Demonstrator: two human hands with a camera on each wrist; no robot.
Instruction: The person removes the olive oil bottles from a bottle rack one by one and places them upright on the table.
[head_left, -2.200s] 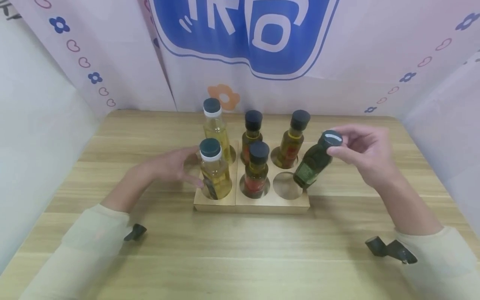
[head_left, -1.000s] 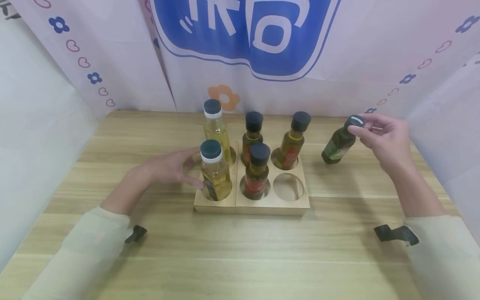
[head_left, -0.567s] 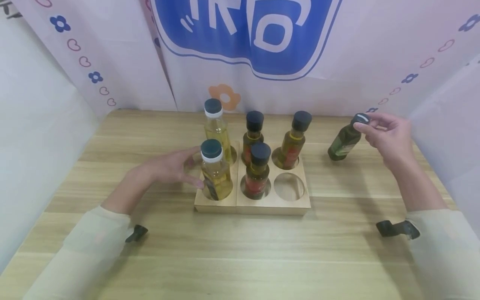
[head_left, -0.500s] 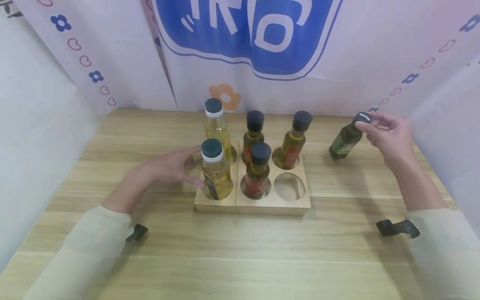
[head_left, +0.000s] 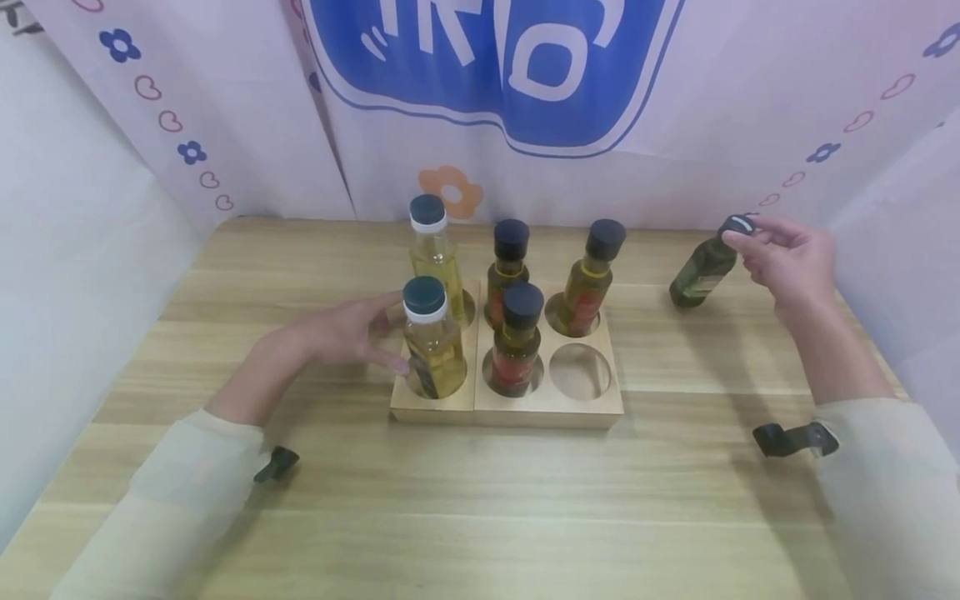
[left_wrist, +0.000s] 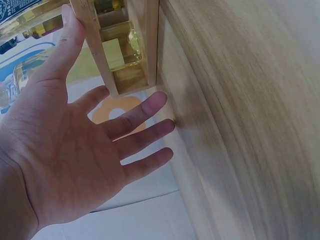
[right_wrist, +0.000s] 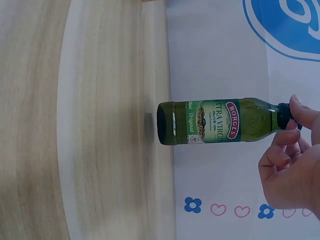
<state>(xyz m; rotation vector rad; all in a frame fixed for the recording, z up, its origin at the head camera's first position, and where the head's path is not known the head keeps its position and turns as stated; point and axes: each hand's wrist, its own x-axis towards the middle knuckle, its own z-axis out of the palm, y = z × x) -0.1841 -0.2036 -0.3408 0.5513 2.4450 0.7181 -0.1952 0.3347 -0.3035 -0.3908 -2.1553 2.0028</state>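
Right of the wooden rack [head_left: 547,415], toward the far right part of the table [head_left: 450,517], is a green olive oil bottle [head_left: 702,273], its dark cap [head_left: 738,223] pinched between the thumb and curled fingers of the right hand [head_left: 798,260]. It is probably stiff and fairly weighty if well filled, breakable if glass, and slick should oil coat it; a cap pinch may let it swing, so wrapping the body around the label [right_wrist: 215,121] would likely steady it better. Whether its base touches the wood is hard to tell, as is its true tilt: slanted from the head, nearly square to the tabletop from the right wrist. Across the rack, the left hand [head_left: 341,333] has its fingers loosely spread and grips nothing, its thumb beside the front pale oil bottle [head_left: 438,367]; contact there is unclear. The rear red-labelled bottle [head_left: 508,273] is partly hidden by the front one [head_left: 516,358], and the left wrist view cuts off much of the rack.
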